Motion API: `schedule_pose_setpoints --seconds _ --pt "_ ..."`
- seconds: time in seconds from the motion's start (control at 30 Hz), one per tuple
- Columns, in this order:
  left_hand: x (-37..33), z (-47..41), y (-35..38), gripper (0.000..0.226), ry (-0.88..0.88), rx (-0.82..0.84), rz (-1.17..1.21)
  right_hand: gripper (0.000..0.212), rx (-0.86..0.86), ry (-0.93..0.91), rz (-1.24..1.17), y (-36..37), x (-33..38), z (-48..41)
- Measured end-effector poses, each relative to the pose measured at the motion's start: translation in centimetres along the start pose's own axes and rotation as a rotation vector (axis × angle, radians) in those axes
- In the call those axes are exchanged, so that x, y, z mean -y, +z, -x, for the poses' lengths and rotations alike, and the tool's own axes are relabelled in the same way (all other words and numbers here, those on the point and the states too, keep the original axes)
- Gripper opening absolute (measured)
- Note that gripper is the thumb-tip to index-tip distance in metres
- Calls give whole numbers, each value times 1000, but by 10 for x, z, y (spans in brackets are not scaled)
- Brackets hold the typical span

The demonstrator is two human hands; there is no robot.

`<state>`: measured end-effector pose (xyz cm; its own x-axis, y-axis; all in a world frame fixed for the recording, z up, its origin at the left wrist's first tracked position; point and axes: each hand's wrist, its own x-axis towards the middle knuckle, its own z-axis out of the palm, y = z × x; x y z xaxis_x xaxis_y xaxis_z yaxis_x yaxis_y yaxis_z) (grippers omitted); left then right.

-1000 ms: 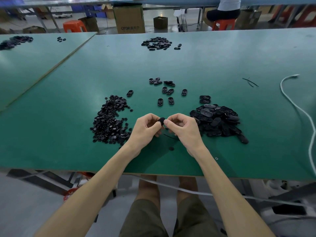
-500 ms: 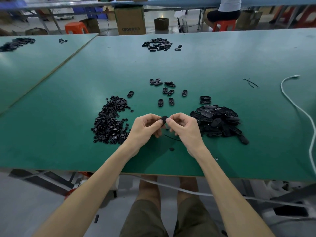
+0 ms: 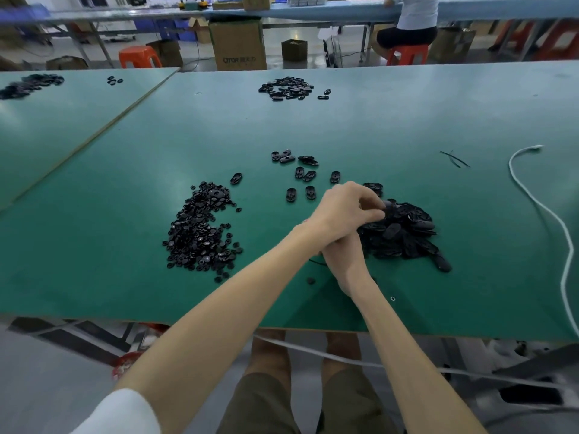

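Background brown cardboard box [image 3: 238, 42] reads "QTOR". Left hand [image 3: 346, 211] pinches small black plastic piece [image 3: 389, 204]; right hand [image 3: 343, 260] fingers hidden, can't tell.

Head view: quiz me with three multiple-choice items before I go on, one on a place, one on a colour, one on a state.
1. Where is the left hand? A) down in the lap B) at the pile of oval pieces C) out to the far left
2. What colour is the table top? A) green B) grey C) white
3. How are the left hand's fingers? A) flat on the table B) curled round a black piece C) spread in the air
Key: 1 B, it crosses over the right hand to that pile; 2 A, green all over; 3 B, thumb and fingers pinch the piece.
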<state>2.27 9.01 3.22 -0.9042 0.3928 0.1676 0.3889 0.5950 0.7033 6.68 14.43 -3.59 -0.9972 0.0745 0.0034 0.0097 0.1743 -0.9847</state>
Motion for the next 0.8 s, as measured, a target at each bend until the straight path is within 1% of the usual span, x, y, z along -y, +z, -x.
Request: schedule_pose_setpoints --seconds 0.03,0.07,0.13,0.17,0.23,0.27,0.33,0.4,0.5,0.6,0.67,0.73,0.8 --pt "1 -2 1 20 -15 15 -28 37 -3 1 -36 0 1 1" --pt "2 -3 1 20 -27 -4 -38 35 5 1 -62 0 3 1" --pt "10 -3 -5 18 -44 -116 -39 33 23 -10 -62 -1 3 0" --pt "16 -4 -10 21 -69 -180 -56 29 30 -45 -36 -2 3 0" --pt "34 -6 -23 28 -158 -241 -162 19 40 -78 -57 -2 3 3" --pt "45 -8 -29 30 -210 -225 -254 15 30 -87 -70 -2 2 3" --pt "67 -8 -38 27 -298 -133 -460 12 7 -94 -76 -1 2 5" --pt "84 -3 -40 23 -309 -74 -580 12 -7 -93 -81 -1 2 4" --pt "97 7 -41 21 -240 -142 -533 12 0 -89 -83 -2 2 5" --pt "99 16 -43 26 -172 -181 -484 12 -3 -89 -81 -3 3 6" --pt "99 24 -45 28 -115 -236 -445 12 -2 -93 -77 -3 3 5" --pt "97 35 -45 25 -81 -314 -343 12 -6 -90 -83 -3 2 4" --pt "93 44 -45 23 -102 -369 -141 11 -26 -88 -104 -4 0 3"
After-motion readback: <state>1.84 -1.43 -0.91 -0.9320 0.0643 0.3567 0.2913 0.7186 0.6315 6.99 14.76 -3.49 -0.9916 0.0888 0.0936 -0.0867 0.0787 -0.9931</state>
